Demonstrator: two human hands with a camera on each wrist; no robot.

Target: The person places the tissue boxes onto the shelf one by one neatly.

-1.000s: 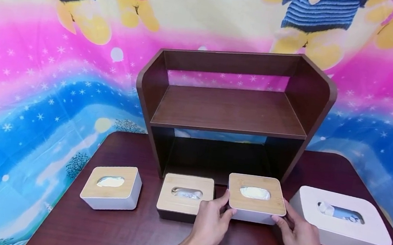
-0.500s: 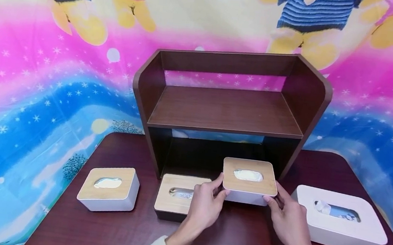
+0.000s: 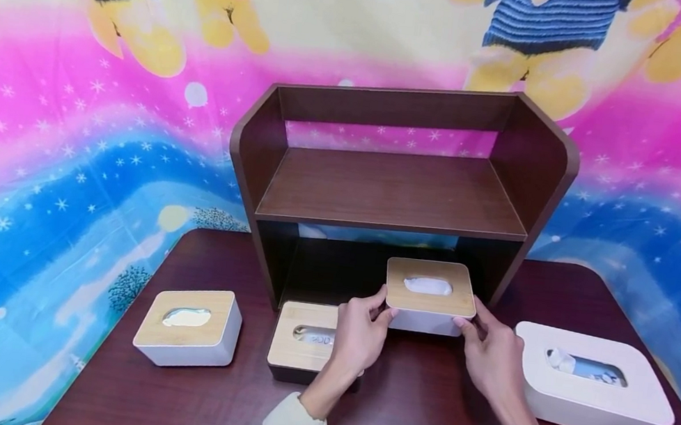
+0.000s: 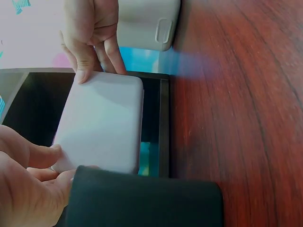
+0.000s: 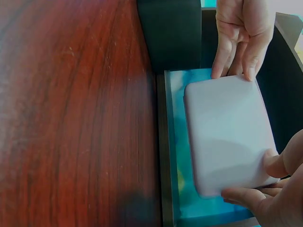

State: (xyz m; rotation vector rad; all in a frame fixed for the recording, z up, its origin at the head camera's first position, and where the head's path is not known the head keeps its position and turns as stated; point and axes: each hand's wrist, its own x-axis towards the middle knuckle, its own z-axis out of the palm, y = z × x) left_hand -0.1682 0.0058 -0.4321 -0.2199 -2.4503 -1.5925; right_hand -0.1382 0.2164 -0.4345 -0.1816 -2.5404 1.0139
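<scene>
Both hands hold a white tissue box (image 3: 427, 322) with a bamboo lid, raised off the table at the mouth of the shelf's lower compartment. My left hand (image 3: 361, 330) pinches its left end, thumb on the near side. At the right end, my right hand (image 3: 494, 356) grips it the same way. In the left wrist view, the box's plain white side (image 4: 102, 120) faces the camera between the two hands. The dark wooden desk shelf (image 3: 393, 190) stands behind, with bare boards on its upper level. Some of the fingers are hidden behind the box.
A dark-bodied tissue box (image 3: 300, 348) with a light wooden lid stands just left, partly behind my left hand. Farther left is another white, bamboo-lidded tissue box (image 3: 190, 339). A larger all-white tissue box (image 3: 595, 410) sits to the right on the reddish-brown table (image 3: 418, 418).
Both hands have lifted the tissue box and carried it forward, away from the table's front, to the lower compartment's opening. The other tissue boxes have stayed in place.
</scene>
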